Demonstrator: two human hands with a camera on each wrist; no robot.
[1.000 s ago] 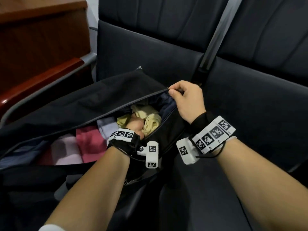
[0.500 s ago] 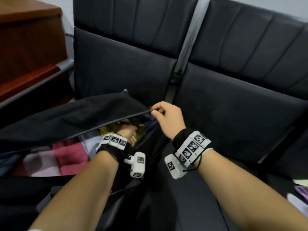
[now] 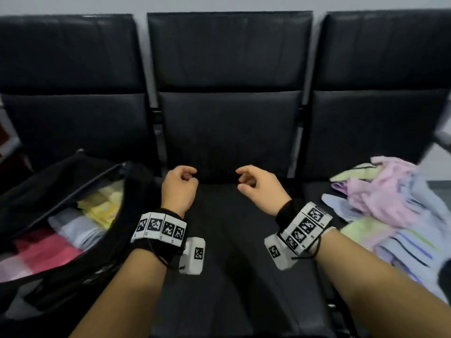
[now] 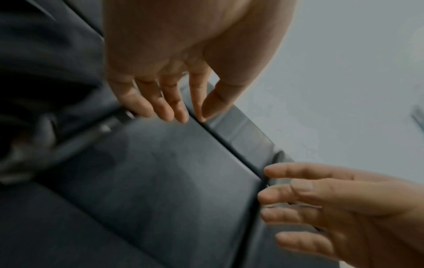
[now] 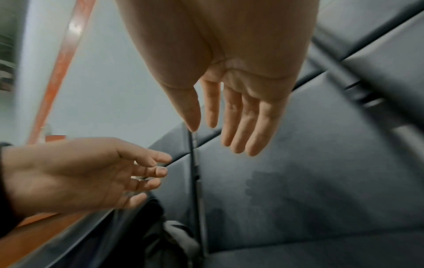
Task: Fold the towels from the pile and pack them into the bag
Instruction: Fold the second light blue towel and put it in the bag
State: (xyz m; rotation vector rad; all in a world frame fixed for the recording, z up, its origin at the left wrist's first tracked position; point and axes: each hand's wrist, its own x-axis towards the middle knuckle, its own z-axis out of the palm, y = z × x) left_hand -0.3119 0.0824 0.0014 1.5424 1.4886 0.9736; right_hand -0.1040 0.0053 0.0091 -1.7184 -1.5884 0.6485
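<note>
The black bag [image 3: 61,181] lies unzipped on the left seat, and folded yellow [image 3: 102,206], grey [image 3: 75,230] and red [image 3: 41,252] towels show inside it. A loose pile of pastel towels [image 3: 390,215] covers the right seat. Both hands hover over the middle seat [image 3: 227,215] and hold nothing. My left hand [image 3: 189,174] is just right of the bag, its fingers loosely curled. My right hand [image 3: 244,179] faces it, left of the pile. In the wrist views the left hand [image 4: 183,112] and right hand [image 5: 218,130] have relaxed fingers.
Three black padded chairs stand in a row against a pale wall, with metal bars [image 3: 156,123] between the backrests. A wooden piece of furniture shows at the far left edge [image 3: 3,132]. The head view is blurred by motion at the right.
My left hand has come out of the bag and my right hand has let go of the bag's zipper edge. Both moved right over the middle seat, and the view swung right.
</note>
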